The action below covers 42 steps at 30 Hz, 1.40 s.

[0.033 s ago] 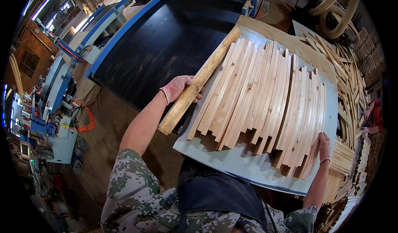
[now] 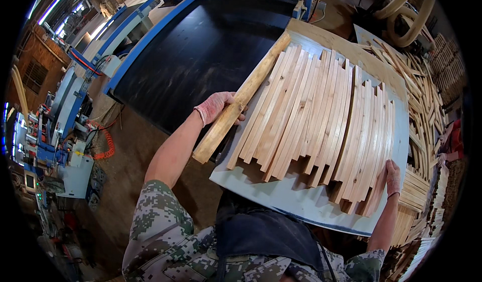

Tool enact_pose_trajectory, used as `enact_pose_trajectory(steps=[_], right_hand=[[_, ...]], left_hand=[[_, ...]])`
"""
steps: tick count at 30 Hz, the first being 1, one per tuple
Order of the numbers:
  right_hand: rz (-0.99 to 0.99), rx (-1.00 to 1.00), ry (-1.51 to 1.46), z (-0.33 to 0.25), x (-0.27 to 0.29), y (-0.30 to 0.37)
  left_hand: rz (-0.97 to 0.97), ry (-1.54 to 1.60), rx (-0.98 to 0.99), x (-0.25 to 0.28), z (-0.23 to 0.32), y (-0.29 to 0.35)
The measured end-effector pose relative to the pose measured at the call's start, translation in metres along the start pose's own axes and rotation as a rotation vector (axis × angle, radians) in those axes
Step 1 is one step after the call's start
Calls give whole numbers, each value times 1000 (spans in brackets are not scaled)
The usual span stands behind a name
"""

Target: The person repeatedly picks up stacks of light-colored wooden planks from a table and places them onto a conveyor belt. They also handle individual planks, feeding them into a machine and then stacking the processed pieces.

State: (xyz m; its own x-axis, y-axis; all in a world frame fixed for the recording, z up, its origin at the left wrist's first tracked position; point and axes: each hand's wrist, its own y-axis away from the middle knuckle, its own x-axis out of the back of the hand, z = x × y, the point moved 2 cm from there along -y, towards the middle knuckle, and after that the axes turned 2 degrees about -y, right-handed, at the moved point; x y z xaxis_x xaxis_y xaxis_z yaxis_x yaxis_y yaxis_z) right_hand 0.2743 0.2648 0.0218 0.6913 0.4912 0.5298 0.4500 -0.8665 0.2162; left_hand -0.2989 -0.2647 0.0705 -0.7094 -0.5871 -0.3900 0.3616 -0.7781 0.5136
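Note:
My left hand (image 2: 217, 107), in a pale red knit glove, is closed around a long yellowish wooden board (image 2: 236, 106) with dark knots. This board lies slanted along the left edge of a pale sheet-topped table (image 2: 241, 180). Beside it, a row of light wooden strips (image 2: 311, 111) lies side by side, their near ends uneven. My right hand (image 2: 393, 177), gloved too, is closed against the outermost strip (image 2: 372, 199) at the row's right side. Its fingertips are partly hidden.
A black conveyor belt (image 2: 196, 46) with a blue frame (image 2: 150, 43) adjoins the table's left. Loose wood pieces (image 2: 422, 111) are heaped at right. Blue machinery (image 2: 55, 146) with a coiled orange hose (image 2: 106, 144) stands at far left. Thick beige ducts (image 2: 414, 23) hang at back right.

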Motion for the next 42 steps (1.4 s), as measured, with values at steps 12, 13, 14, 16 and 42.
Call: enact_pose_trajectory(steps=[12,13,14,16,42], right_hand=[[181,-73,292,-35,-27,-21],[250,-117,399,-42,-35,-21],[320,-163,505,-49,-40,-20],[357,-143,511,-63,-50,-12],[-149,182,106,-41,-100,-34]], left_hand=[[358,-1169,-316,-23,-38,-52],[408,-1048,-361,-26,-39,-52],[455,-1132,-295,-33,-43,-57],[542,-1178,-171,-68,-26,-39],[1089,-1556,110,-133,-80,-54]])
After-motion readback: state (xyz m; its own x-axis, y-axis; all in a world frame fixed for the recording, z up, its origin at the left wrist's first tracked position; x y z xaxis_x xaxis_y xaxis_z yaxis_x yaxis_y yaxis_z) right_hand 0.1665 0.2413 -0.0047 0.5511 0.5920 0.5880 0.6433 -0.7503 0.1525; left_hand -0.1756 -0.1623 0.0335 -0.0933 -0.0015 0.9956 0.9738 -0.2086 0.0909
